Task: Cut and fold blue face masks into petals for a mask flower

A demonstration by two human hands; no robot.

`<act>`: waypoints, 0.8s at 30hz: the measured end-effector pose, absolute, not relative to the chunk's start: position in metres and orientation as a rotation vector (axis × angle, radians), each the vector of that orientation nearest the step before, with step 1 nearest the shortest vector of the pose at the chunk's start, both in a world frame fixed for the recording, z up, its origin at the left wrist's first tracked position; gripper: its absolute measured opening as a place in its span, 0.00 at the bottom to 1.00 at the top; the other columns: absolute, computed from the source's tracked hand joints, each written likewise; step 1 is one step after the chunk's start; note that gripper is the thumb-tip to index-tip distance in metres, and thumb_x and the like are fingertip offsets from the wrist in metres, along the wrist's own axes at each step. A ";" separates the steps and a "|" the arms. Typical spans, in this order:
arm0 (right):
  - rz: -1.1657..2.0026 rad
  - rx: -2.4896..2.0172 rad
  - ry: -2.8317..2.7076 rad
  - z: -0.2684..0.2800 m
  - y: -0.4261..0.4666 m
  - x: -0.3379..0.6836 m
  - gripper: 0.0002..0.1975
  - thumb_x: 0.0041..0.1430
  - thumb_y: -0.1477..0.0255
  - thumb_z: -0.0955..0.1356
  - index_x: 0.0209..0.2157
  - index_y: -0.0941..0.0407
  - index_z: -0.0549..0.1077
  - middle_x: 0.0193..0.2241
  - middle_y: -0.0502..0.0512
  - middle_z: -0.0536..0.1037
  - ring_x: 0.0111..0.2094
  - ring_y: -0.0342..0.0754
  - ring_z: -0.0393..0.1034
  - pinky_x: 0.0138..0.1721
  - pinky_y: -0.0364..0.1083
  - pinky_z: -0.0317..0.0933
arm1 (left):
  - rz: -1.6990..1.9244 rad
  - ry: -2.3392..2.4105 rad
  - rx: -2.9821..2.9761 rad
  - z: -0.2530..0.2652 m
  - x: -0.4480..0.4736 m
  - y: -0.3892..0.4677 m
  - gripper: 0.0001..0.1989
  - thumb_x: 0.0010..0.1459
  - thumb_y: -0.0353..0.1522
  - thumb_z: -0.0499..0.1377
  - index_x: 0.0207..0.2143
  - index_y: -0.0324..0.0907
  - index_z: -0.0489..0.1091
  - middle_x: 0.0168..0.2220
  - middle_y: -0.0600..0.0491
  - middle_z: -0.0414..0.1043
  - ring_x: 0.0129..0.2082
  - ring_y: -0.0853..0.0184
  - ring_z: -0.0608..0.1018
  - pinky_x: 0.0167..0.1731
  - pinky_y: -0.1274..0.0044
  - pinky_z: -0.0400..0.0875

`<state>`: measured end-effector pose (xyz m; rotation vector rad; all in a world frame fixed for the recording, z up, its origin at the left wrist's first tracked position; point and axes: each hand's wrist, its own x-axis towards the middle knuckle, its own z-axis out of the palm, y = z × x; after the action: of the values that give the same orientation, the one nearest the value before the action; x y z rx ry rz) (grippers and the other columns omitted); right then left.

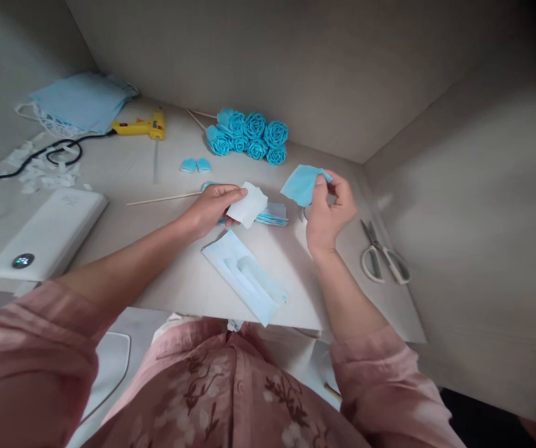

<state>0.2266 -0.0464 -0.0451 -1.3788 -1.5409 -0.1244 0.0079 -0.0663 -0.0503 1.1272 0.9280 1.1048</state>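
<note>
My left hand [214,208] pinches a white fabric piece [249,205] between thumb and fingers, above the table's middle. Off to its right, my right hand [333,211] is closed on the edge of a blue fabric piece [302,184], held up and apart from the white one. Partly behind the white piece lies a stack of blue fabric pieces [274,216]. A flattened light-blue mask [245,277] lies slantwise near the front edge. One thin wooden stick [162,198] runs to my left hand, which hides its right end.
Several blue fabric roses [253,134] lie at the back, near two small blue pieces [195,165]. A yellow glue gun [139,127], masks [83,99], white scraps [46,168] and a white power bank [48,233] are leftward. Scissors [382,255] rest by the right wall.
</note>
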 end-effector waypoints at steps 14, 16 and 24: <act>-0.135 -1.116 -2.278 -0.050 -0.077 0.200 0.15 0.68 0.65 0.62 0.45 0.41 0.80 0.38 0.54 0.78 0.46 0.54 0.69 0.62 0.61 0.47 | 0.927 0.782 1.003 -0.044 0.008 -0.065 0.28 0.60 0.54 0.55 0.26 0.38 0.71 0.18 0.49 0.70 0.17 0.67 0.73 0.13 0.79 0.59; -0.137 -1.043 -2.324 -0.051 -0.077 0.199 0.14 0.67 0.63 0.63 0.45 0.40 0.80 0.39 0.52 0.78 0.46 0.53 0.69 0.63 0.61 0.46 | 0.966 0.789 0.991 -0.046 0.006 -0.065 0.25 0.57 0.52 0.61 0.28 0.38 0.72 0.19 0.51 0.70 0.18 0.68 0.74 0.14 0.80 0.59; 0.224 -1.121 -1.818 -0.050 -0.065 0.207 0.25 0.70 0.57 0.56 0.60 0.51 0.68 0.51 0.59 0.76 0.55 0.55 0.69 0.61 0.58 0.58 | 1.101 0.861 1.069 -0.051 0.005 -0.065 0.18 0.45 0.42 0.72 0.30 0.36 0.76 0.21 0.53 0.72 0.18 0.72 0.71 0.14 0.81 0.60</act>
<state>0.2068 -0.0651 -0.0496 -1.1208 -1.8178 0.2239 0.0048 -0.0648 -0.0506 1.0690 0.8610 1.1008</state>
